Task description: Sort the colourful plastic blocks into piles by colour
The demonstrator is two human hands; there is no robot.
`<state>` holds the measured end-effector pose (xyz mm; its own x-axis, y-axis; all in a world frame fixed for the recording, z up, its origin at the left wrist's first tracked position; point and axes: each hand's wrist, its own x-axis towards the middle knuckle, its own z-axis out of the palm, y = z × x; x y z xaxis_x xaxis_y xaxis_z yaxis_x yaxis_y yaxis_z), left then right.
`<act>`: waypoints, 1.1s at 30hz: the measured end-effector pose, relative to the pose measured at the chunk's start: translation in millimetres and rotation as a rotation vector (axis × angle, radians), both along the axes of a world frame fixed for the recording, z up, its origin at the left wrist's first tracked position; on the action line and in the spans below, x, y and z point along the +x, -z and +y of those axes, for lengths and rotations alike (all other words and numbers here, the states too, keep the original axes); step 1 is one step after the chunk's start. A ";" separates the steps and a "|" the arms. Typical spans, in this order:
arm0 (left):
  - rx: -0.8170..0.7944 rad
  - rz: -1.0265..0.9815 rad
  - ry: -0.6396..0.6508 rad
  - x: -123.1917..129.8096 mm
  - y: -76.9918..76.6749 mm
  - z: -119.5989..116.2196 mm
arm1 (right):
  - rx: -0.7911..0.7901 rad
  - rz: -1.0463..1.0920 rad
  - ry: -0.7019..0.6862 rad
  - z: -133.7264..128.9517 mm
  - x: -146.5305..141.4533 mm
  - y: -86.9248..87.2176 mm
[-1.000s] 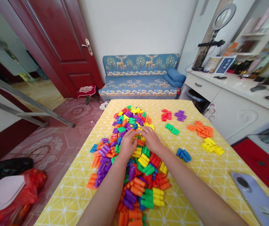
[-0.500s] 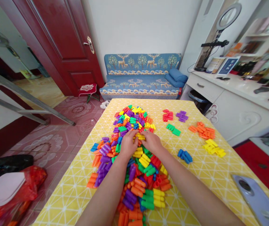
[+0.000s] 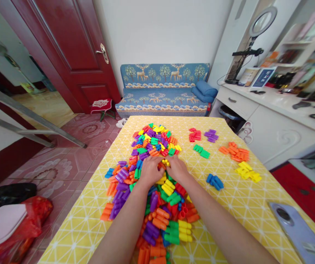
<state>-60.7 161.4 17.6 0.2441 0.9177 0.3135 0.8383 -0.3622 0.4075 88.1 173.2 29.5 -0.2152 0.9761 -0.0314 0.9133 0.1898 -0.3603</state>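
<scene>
My left hand (image 3: 151, 171) and my right hand (image 3: 177, 169) are close together over a heap of bullet-shaped plastic building blocks. A small yellow building block (image 3: 165, 161) is pinched between the fingertips of both hands, its knobbed end showing. Under and around my hands lie joined blocks in several colours, among them yellow blocks (image 3: 168, 187), purple blocks (image 3: 122, 174) and green blocks (image 3: 174, 198). My fingers hide part of the heap.
On the table's right side are separate groups: red blocks (image 3: 195, 135), purple blocks (image 3: 211, 135), green blocks (image 3: 201, 151), orange blocks (image 3: 235, 151), yellow blocks (image 3: 247, 172) and blue blocks (image 3: 215, 181). A phone (image 3: 297, 231) lies at the right edge. A sofa (image 3: 163, 91) stands beyond.
The yellow block between my hands has turned, from lying lengthwise to showing its knobbed end. My hands have shifted slightly down in the view. The separate groups look the same.
</scene>
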 end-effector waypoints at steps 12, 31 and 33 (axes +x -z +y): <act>0.011 0.036 0.044 0.1 -3.6 -2.2 | 0.061 0.289 0.032 1.1 6.6 16.9; -0.052 -0.369 0.238 -2.7 -10.9 -7.9 | 0.287 0.818 -0.212 -38.3 10.1 2.6; -0.061 -0.400 0.243 -3.3 -11.0 -8.9 | 0.252 0.909 -0.220 -43.4 8.1 1.4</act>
<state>-63.9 152.4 28.6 0.3256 0.8684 0.3740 0.5048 -0.4941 0.7078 96.1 129.8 28.0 -0.2327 0.8665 0.4417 0.2413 0.4914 -0.8368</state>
